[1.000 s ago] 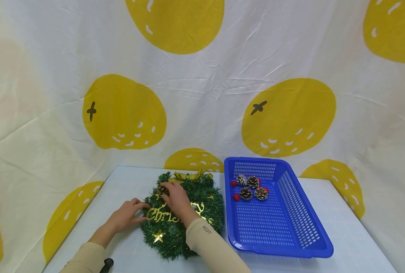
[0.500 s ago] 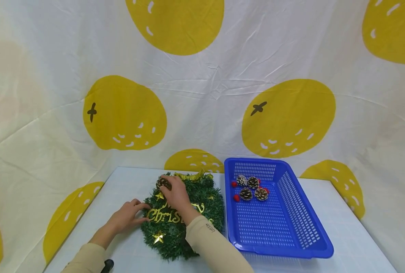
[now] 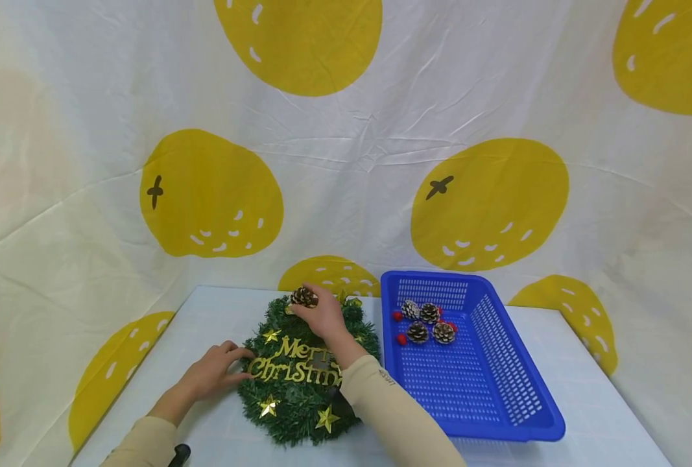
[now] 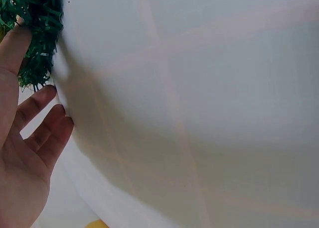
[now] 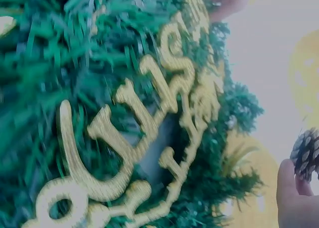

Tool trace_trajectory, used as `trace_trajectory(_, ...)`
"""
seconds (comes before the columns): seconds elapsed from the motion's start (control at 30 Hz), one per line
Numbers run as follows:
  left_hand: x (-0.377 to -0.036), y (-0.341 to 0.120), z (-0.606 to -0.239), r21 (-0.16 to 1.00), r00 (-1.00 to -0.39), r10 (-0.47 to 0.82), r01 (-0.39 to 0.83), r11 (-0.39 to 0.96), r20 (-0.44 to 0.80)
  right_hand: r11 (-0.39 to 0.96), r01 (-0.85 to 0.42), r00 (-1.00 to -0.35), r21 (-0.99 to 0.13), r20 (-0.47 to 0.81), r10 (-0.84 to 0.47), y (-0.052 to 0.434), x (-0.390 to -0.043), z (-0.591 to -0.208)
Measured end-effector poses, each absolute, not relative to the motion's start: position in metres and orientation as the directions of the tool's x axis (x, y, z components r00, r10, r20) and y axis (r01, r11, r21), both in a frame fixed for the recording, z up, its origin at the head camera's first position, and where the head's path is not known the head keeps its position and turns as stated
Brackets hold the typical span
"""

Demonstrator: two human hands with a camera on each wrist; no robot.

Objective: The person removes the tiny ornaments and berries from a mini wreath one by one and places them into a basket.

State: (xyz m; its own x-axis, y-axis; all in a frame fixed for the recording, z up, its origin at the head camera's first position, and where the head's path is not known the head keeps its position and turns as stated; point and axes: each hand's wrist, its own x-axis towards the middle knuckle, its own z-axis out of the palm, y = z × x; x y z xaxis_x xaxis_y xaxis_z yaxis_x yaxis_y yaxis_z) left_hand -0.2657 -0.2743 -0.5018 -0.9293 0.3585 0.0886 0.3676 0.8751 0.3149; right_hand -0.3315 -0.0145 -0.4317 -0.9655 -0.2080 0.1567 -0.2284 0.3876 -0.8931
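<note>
A green Christmas wreath (image 3: 296, 418) lies on the table with gold "Merry Christmas" lettering (image 3: 281, 370) across it and gold stars on its greenery. My right hand (image 3: 327, 318) pinches a brown pine cone (image 3: 303, 297) above the wreath's far edge, near the gold bow, which the hand partly covers. In the right wrist view the pine cone (image 5: 306, 153) shows at the right edge between thumb and fingers. My left hand (image 3: 213, 370) rests at the wreath's left side. Its thumb touches the greenery (image 4: 42, 29) in the left wrist view, the fingers fairly straight.
A blue plastic basket (image 3: 474, 428) stands right of the wreath. Inside are several pine cones (image 3: 417, 333) and small red balls (image 3: 401, 339). Behind the white table (image 3: 223, 311) hangs a white cloth with yellow fruit shapes. A black object (image 3: 179, 455) lies by my left sleeve.
My right hand has carried the pine cone from the wreath's upper left to its far edge, rightward and away from me. The left hand has stayed at the wreath's left side.
</note>
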Motion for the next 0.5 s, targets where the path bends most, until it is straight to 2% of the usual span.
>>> trace_trajectory(0.2, -0.265, -0.274, -0.5, 0.322, -0.929, 0.36, 0.368, 0.872, 0.087, 0.451, -0.285, -0.951, -0.846, 0.19, -0.244, -0.005, -0.333, -0.422)
trace_trajectory(0.5, -0.266, -0.273, -0.502, 0.324, -0.922, 0.374, 0.384, 0.864, 0.098, 0.459, -0.326, -0.937, -0.826, 0.218, -0.274, 0.009, -0.336, -0.413)
